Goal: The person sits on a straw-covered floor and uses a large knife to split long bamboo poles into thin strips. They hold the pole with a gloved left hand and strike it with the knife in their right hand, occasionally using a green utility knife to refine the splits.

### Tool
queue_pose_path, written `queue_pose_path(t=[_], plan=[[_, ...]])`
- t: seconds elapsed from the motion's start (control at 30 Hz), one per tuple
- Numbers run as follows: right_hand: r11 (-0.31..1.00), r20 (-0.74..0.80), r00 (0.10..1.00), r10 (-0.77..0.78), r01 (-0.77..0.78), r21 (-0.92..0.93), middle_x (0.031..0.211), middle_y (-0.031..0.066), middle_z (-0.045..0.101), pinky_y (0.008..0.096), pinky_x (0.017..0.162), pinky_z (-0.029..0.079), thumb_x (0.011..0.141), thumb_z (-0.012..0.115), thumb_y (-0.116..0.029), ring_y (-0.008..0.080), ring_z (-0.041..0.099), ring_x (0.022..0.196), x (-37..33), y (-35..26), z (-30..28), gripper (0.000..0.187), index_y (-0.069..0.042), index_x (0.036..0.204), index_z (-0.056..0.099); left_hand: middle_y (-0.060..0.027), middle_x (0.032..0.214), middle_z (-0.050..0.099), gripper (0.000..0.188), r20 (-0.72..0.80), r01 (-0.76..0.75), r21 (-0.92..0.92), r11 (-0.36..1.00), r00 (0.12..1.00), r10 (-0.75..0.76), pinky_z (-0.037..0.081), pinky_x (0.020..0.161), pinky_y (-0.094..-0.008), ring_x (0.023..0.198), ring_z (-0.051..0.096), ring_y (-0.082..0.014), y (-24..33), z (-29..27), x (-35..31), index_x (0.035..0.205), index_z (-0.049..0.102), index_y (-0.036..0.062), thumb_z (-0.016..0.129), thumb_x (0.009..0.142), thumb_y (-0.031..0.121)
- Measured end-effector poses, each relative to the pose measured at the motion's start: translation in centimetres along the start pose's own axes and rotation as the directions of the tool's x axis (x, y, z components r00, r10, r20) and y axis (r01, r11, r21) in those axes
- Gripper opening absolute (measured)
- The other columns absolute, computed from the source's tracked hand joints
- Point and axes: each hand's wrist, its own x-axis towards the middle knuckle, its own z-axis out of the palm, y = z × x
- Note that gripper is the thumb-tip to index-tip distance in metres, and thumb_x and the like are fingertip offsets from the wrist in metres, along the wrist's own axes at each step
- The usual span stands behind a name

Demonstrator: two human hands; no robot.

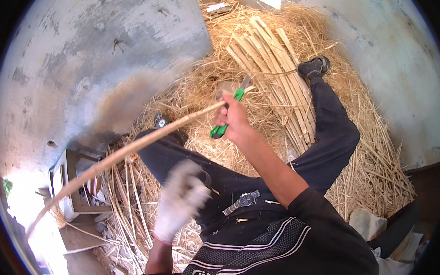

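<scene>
From here, the whole arrangement hangs on the long pale cane (132,148) — it slants across ahead of the wristwatch (242,201) that lies on the worker's lap, its near-right end caught at the right hand (236,118), straight out in front of the watch, and its long axis running off to the far left of the watch and back toward the worker's own side. The right hand has the end of it and so is the nearer of the two; the bare fingers are curled tightly round a green-handled knife (238,94) as well, which crosses the cane at a steep angle, the blade tip aimed away from the watch and a little to its right. That right forearm comes up from the right of the watch and leans inward, forward of the lap, elbow bent. The left hand (182,193), in a white glove, sits to the left of the watch and a bit ahead of it, on the body side of the cane and looking apart from it — it's too blurred for me to tell whether the fingers are loose or closed on anything. Beyond the watch and to its right, split strips (290,85) lie side by side on the straw (357,131), pointing away from the worker.
</scene>
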Motion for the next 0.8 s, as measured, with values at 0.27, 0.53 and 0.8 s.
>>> queue_pose_path(t=[0.27,0.53,0.8], plan=[[0.986,-0.095,0.982,0.165,-0.161,0.044,0.055,-0.0031,0.034,0.0273,0.039,0.027,0.101,0.049,-0.021,0.0085,0.028,0.04,2.6,1.4,-4.0,0.02,-0.012,0.085,0.043,-0.0175,0.121,0.06,0.066,-0.238,-0.539,-0.066,0.84,0.826,0.511,0.058,0.057,-0.0232,0.076,0.067,-0.0157,1.0,-5.8,5.6,0.14,0.042,-0.0006,0.074,0.088,0.024],[0.609,-0.059,0.998,-0.029,-0.029,-0.793,0.064,0.0081,0.052,0.0355,0.048,0.041,0.097,0.051,-0.047,0.021,0.048,0.048,7.4,2.6,-10.5,0.047,-0.001,0.101,0.049,-0.0122,0.099,0.07,0.017,-0.39,-0.656,0.07,0.751,0.675,0.626,0.062,0.068,-0.0322,0.075,0.069,-0.0164,6.0,-4.7,12.8,0.108,0.064,0.0007,0.06,0.098,0.014],[-0.35,-0.044,0.989,0.14,0.008,-0.937,0.093,0.0339,0.064,0.054,0.084,0.049,0.096,0.05,-0.032,0.0477,0.064,0.093,7.9,7.6,-21.3,0.045,0.004,0.122,0.04,-0.0132,0.097,0.071,0.016,-0.465,-0.702,-0.072,0.708,0.652,0.599,0.062,0.07,-0.0297,0.077,0.07,-0.0168,7.2,-6.3,26.6,0.111,0.063,-0.0011,0.059,0.098,0.007]])
